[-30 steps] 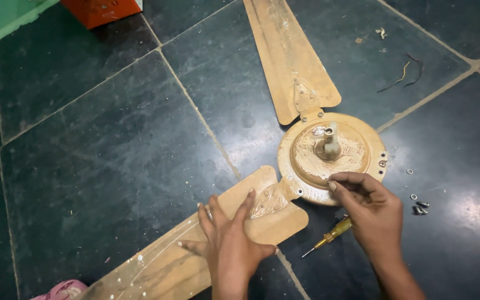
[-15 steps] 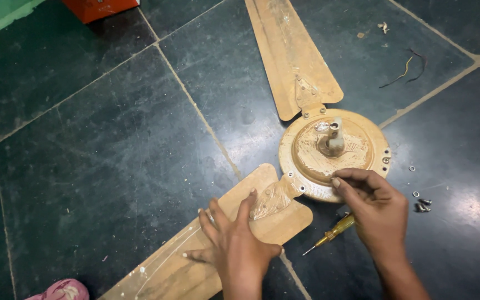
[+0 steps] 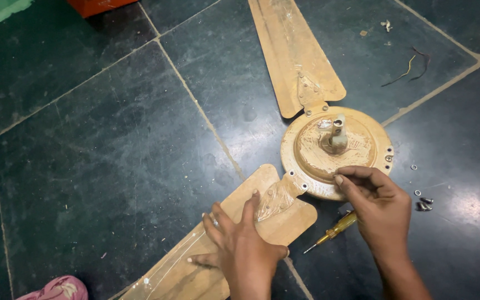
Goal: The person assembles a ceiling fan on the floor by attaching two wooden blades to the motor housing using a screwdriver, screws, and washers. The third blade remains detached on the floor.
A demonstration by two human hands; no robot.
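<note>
Dark stone floor tiles with pale grout lines carry everything we have before us, and an orange box sits at the far left edge. Largest on the floor is the worn tan ceiling fan: one blade runs toward the far edge, a second blade runs toward the near left corner, and between them sits the round motor hub with its short shaft upright. Our left hand lies flat and open on the near blade, fingers spread just beside its metal bracket, holding nothing. Our right hand rests on the hub's near rim, fingertips curled together; whether they pinch a screw we cannot tell. We judge this to be work at the blade's fastening on the hub, calling next for a steady blade and a fine fingertip grip. A yellow-handled screwdriver lies by the right wrist, loose screws and washers just right of that hand.
</note>
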